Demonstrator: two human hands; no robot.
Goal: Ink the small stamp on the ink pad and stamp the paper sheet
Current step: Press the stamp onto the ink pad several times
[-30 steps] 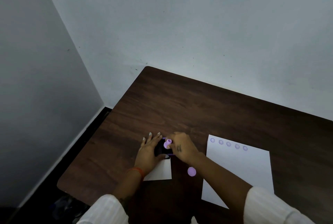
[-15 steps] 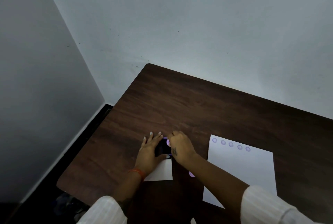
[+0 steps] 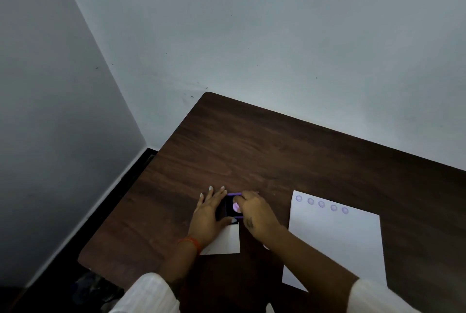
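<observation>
1. Stamp: only a small lilac round part shows, sitting over the dark face of the pad; the rest is covered by the right hand, so whether its face touches the ink cannot be told.
2. The pad lies on the table between the two hands. Only its dark middle and a purple edge at the far side and near right show; its left side is hidden under the left hand.
3. A small white card lies just below the pad, its left part covered by the left wrist.
4. A pale spot shows at the edge of the right forearm, mostly hidden; what it is cannot be made out.
5. The paper lies to the right, apart from the pad. Its near left corner is covered by the right forearm. Five faint purple marks run along its far edge; their pattern is too blurred to read.
6. Right hand: knuckles up, fingers curled and bunched down onto the stamp, pinching it; the fingertips themselves are hidden.
7. Left hand: flat on the table, palm down, fingers slightly spread and pointing away, the thumb stretched along the pad's near edge and the forefinger along its left side, bracing it.
8. An orange band circles the left wrist; both white sleeves are cut off by the bottom edge.
</observation>
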